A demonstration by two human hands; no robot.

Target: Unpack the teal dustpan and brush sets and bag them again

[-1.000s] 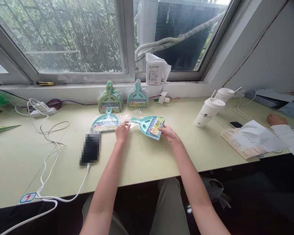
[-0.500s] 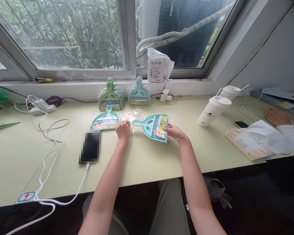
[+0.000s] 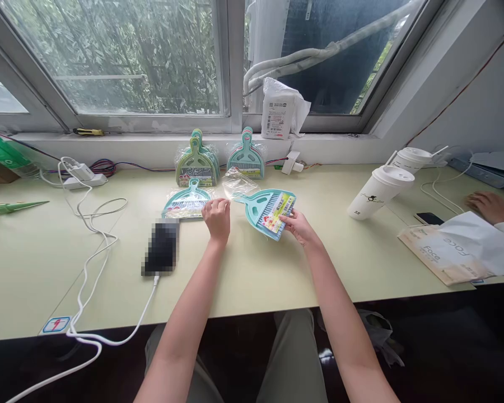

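Observation:
My right hand (image 3: 299, 226) grips the lower right edge of a turquoise dustpan-and-brush set (image 3: 258, 210) with a yellow printed label, tilted above the desk. Its handle points left, into a clear plastic bag (image 3: 239, 183). Fingers closed, my left hand (image 3: 217, 218) pinches the bag's near edge beside the handle. Just behind my left hand, another turquoise dustpan set (image 3: 189, 198) lies in clear wrapping. Wrapped green dustpan sets (image 3: 196, 162) and a stack of turquoise and pink dustpan sets (image 3: 247, 157) lean against the wall below the window.
A phone (image 3: 160, 246) on a white cable (image 3: 140, 319) lies at left, near a power strip (image 3: 86, 180) and green scissors (image 3: 17, 207). White cups (image 3: 380, 190) stand at right. Beyond a paper bag (image 3: 441, 252) rests another person's hand (image 3: 491, 206). A wrapped box (image 3: 277, 115) sits on the sill.
The bag at the dustpan's handle has lifted and bunched up, and the dustpan set has tilted a little. The camera view has shifted slightly left.

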